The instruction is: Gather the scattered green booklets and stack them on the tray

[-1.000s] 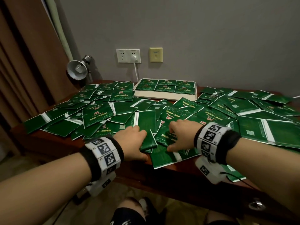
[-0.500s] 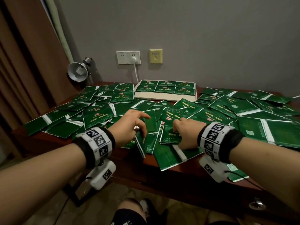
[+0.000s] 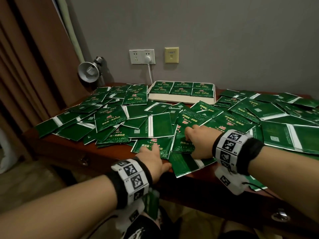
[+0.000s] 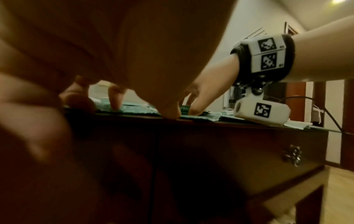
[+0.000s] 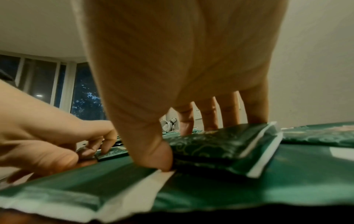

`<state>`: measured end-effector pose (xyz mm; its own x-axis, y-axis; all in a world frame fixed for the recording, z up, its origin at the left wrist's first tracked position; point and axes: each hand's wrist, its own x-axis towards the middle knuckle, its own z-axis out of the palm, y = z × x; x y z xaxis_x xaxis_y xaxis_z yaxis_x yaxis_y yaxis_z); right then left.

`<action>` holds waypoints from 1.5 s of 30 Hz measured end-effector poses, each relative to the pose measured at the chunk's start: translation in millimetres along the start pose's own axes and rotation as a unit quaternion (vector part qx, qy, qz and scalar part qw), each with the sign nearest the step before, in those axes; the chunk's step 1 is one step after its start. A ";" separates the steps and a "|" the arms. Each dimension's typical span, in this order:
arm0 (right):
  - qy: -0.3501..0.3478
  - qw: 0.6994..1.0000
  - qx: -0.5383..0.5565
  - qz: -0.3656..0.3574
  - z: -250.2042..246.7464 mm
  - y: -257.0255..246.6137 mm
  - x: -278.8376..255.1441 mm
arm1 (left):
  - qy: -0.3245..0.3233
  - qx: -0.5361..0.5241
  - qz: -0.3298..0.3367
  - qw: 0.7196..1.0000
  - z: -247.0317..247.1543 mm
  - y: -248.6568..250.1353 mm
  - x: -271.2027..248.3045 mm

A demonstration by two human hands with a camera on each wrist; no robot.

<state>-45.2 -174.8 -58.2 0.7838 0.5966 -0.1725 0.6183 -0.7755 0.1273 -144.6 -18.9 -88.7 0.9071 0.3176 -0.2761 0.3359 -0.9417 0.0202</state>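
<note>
My left hand (image 3: 151,157) at near edge of dark wooden counter (image 3: 72,144), fingers spread flat on flat green booklet (image 3: 153,147). My right hand (image 3: 196,144) pinches neighbouring green booklet (image 3: 183,144), thumb at near edge. Shallow white rectangular tray (image 3: 181,100) by wall, six booklets inside.

Dozens of glossy green booklets (image 3: 110,119) with white spine strips and pale printed lettering lie scattered and overlapping flat across the tabletop, while six more sit in two neat rows on the white tray (image 3: 181,100) by the wall.
</note>
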 end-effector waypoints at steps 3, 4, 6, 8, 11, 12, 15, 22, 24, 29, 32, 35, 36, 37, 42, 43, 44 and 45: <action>-0.001 1.000 0.009 0.006 0.8 -0.2 -1.0 | 0.061 -0.050 0.004 0.997 7.6 -3.9 -4.0; -0.001 1.000 0.013 0.008 -0.2 -0.6 -1.5 | 0.092 -0.063 0.011 0.994 15.0 -8.1 -9.4; 0.004 1.000 0.014 0.007 -2.0 -2.0 -3.0 | 0.144 -0.121 0.058 0.980 36.3 -15.6 -24.9; 0.005 1.000 0.016 0.009 -1.3 -1.9 -4.0 | 0.184 -0.169 0.127 0.960 57.5 -22.4 -35.0; 0.006 1.000 0.021 0.009 2.2 -0.2 -3.4 | 0.221 -0.207 0.163 0.939 67.5 -31.2 -34.2; 0.006 1.000 0.025 0.008 2.9 0.2 -3.2 | 0.226 -0.215 0.172 0.934 67.8 -32.6 -33.5; 0.005 1.000 0.029 0.009 3.9 1.7 -2.8 | 0.203 -0.223 0.213 0.930 76.7 -33.9 -34.2; 0.008 1.000 0.028 0.012 5.7 2.4 -4.2 | 0.131 -0.239 0.194 0.942 105.8 -38.9 -22.3; 0.011 0.999 0.026 0.015 7.2 3.1 -3.0 | 0.131 -0.237 0.197 0.942 109.5 -40.0 -18.3; 0.011 0.999 0.032 0.015 8.7 3.3 -1.2 | 0.119 -0.222 0.203 0.946 118.1 -47.4 -19.0; 0.012 0.999 0.029 0.012 7.6 2.9 -1.2 | 0.139 -0.207 0.220 0.943 109.7 -51.5 -20.3; 0.008 1.000 0.017 0.004 3.9 3.4 -1.6 | 0.163 -0.192 0.259 0.932 83.7 -46.1 -24.1; 0.007 1.000 0.013 0.002 1.6 4.3 -1.4 | 0.173 -0.187 0.274 0.927 72.1 -42.6 -24.5; 0.005 1.000 0.010 0.001 -1.2 5.3 -0.9 | 0.181 -0.179 0.288 0.923 59.4 -38.1 -23.8; 0.009 1.000 0.023 0.011 -20.4 18.5 9.1 | 0.221 -0.160 0.297 0.915 -8.4 -9.6 9.6; 0.013 0.999 0.024 0.016 -24.1 23.2 12.8 | 0.218 -0.151 0.282 0.922 -21.5 -4.0 22.2; 0.017 0.999 0.025 0.022 -27.9 28.3 16.9 | 0.213 -0.136 0.263 0.931 -33.8 1.1 35.7; 0.024 0.999 0.027 0.027 -31.8 34.6 22.2 | 0.201 -0.112 0.240 0.943 -44.8 5.9 49.6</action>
<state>-4.6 -181.8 -26.6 0.8189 0.5612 -0.1204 0.5716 -0.8164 0.0825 -86.3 -3.7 -59.3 0.9761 -0.0808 0.2016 -0.1338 -0.9549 0.2650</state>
